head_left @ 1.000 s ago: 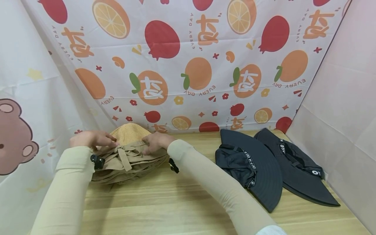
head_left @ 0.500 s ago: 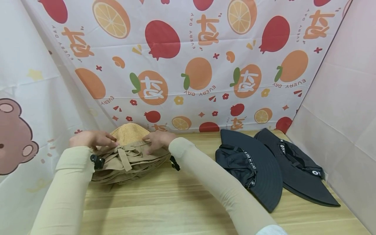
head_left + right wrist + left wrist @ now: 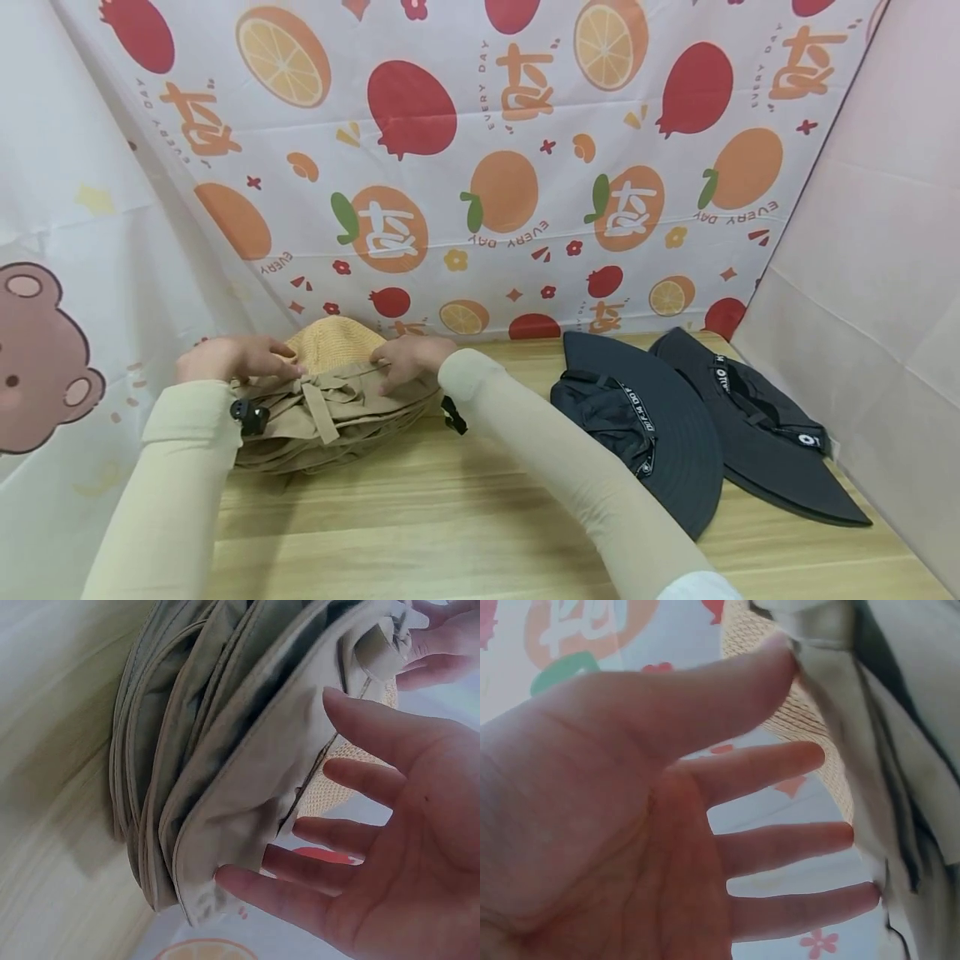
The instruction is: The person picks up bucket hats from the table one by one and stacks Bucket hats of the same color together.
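Observation:
A stack of folded khaki fabric hats (image 3: 322,421) with a tied bow in front stands at the left of the table. Behind it rises a woven straw hat (image 3: 337,343). My left hand (image 3: 243,358) lies at the stack's upper left edge; in the left wrist view its straight, spread fingers (image 3: 784,840) reach the khaki cloth, the thumb tip by the knot. At the upper right, my right hand (image 3: 412,360) rests its fingertips on the khaki cloth. In the right wrist view its fingers (image 3: 277,896) are spread and nearly straight, with the layered brims beside them.
Two dark brimmed hats, one nearer (image 3: 667,433) and one farther right (image 3: 757,425), lie overlapping on the wooden table (image 3: 390,533). A fruit-print curtain (image 3: 480,275) hangs behind, and pale cloth walls close both sides.
My right hand has shifted slightly to the right along the khaki stack's edge. The left hand has stayed nearly in place. The head view has tilted a little.

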Action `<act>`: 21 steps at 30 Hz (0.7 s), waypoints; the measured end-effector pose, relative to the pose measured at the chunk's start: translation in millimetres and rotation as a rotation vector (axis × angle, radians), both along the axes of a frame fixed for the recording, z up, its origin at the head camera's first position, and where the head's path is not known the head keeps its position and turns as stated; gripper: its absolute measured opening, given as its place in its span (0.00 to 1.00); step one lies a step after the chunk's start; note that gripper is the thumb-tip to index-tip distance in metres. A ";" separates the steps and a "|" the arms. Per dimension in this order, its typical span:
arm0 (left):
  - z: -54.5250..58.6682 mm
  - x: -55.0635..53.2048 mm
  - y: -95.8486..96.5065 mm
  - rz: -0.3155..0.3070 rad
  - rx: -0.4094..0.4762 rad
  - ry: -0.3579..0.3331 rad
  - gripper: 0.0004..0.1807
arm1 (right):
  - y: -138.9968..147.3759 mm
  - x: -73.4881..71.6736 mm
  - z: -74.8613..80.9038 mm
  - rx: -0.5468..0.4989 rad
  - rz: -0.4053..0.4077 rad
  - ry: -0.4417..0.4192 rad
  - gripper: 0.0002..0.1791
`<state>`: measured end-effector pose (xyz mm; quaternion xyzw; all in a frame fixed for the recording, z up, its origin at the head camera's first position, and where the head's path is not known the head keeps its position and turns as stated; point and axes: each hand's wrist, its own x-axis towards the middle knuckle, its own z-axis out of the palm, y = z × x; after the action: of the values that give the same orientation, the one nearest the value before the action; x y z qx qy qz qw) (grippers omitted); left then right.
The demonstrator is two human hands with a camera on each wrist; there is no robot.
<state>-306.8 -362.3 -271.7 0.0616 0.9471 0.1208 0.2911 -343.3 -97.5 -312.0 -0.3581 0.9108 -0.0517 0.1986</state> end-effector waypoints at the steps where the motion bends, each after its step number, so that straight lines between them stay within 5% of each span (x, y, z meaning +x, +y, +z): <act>1: 1.7 2.6 1.8 -0.003 -0.011 0.024 0.48 | 2.7 0.7 1.2 -0.009 0.004 0.005 0.36; 10: 20.1 52.9 54.4 -0.073 -0.017 0.444 0.42 | 53.8 14.4 13.1 -0.137 0.012 0.091 0.34; 15: 17.2 76.6 91.6 -0.147 0.094 0.551 0.38 | 112.5 29.1 13.4 -0.232 -0.046 0.072 0.33; 21: 4.8 95.3 124.8 -0.219 0.175 0.603 0.36 | 179.5 52.8 -1.6 -0.251 -0.192 0.078 0.32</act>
<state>-211.5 -237.5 -266.9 0.2209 0.9643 0.1461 0.0023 -290.5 82.1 -313.5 -0.2932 0.9342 -0.1701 0.1110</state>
